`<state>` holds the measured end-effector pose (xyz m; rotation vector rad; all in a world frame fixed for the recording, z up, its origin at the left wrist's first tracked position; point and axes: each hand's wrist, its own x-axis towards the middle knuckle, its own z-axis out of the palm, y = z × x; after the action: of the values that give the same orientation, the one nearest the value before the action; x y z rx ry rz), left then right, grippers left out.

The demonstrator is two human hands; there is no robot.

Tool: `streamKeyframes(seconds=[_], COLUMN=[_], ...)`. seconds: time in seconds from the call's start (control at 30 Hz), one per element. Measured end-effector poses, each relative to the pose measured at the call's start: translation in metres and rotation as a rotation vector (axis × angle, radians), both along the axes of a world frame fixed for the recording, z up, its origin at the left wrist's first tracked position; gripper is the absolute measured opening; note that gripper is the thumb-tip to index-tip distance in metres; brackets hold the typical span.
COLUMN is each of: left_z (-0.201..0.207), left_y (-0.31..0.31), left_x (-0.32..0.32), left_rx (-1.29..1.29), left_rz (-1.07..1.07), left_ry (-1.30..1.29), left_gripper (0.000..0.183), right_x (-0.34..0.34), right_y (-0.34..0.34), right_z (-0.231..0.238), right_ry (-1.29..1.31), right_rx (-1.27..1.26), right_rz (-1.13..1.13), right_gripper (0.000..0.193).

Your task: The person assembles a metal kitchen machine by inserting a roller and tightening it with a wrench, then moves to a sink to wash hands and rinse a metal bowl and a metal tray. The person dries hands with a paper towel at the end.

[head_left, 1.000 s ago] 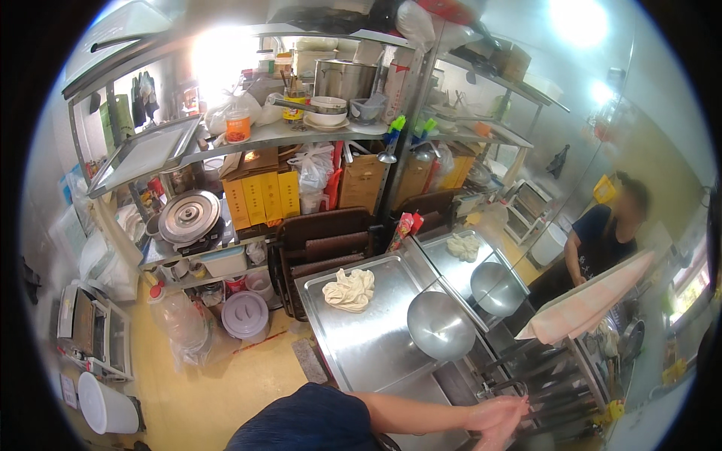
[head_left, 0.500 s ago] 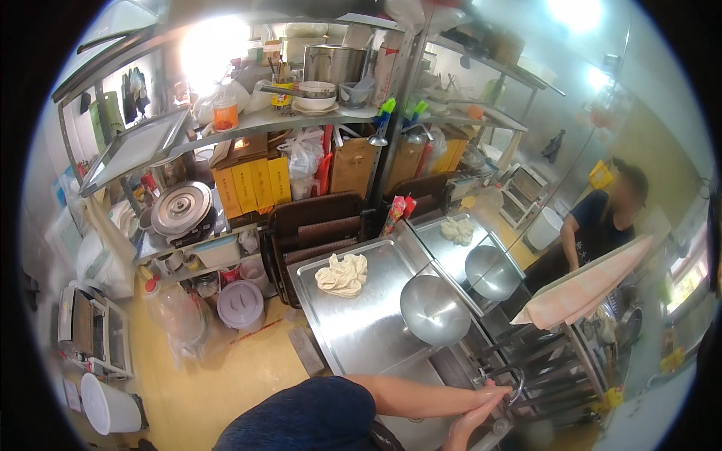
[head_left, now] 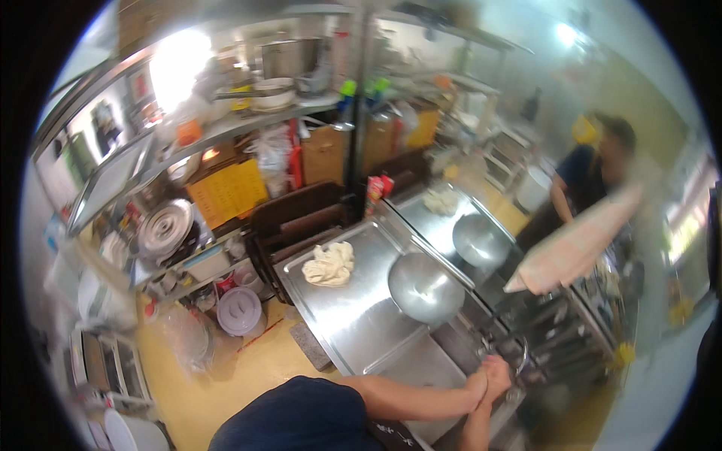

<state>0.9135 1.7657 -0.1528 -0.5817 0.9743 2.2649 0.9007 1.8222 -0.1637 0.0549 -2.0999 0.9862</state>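
Observation:
Over the steel sink basin, my left hand [head_left: 476, 388] and my right hand [head_left: 497, 373] are pressed together, fingers closed against each other. No object shows between them, and motion blur softens the fingers. A curved metal faucet [head_left: 525, 353] stands just right of the hands, apart from them. Farther back, a shiny steel bowl [head_left: 426, 289] rests at the edge of the steel drainboard [head_left: 353, 308]. A crumpled cream cloth [head_left: 329, 264] lies at the board's far left.
A wall mirror [head_left: 489, 173] repeats the shelves, bowl and a person. A pale checked towel [head_left: 575, 248] hangs at right. Folded brown chairs [head_left: 297, 222] lean behind the drainboard. A lidded bucket [head_left: 241, 312] stands on the floor at left. Loaded shelves [head_left: 304, 109] run along the back.
My hands have gone from outstretched under the faucet to clasped together slightly nearer the bowl. The whole view has shifted, with the shelves now farther left. The bowl and cloth stay on the drainboard.

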Motion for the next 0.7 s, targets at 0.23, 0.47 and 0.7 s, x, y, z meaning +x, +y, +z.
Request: streamKeyframes(seconds=[0.23,0.47,0.7], left_z=[-0.048,-0.082,-0.169], left_y=[-0.024,-0.003,-0.011], left_x=[-0.03,0.005,-0.023], left_rx=[0.908,0.566,-0.231], left_rz=[-0.302,-0.548,-1.014], left_ry=[0.037,0.026,0.287], left_gripper=[0.028,0.039,0.03], right_x=[0.046,0.065,0.077], right_y=[-0.015,0.004,0.071], right_z=[-0.023,-0.069,-0.158], right_ry=[-0.146,-0.092,-0.327], right_rx=[-0.972,-2.023,-1.688], right_rz=[0.32,0.198,-0.462], right_gripper=[0.062,0.018,0.04])
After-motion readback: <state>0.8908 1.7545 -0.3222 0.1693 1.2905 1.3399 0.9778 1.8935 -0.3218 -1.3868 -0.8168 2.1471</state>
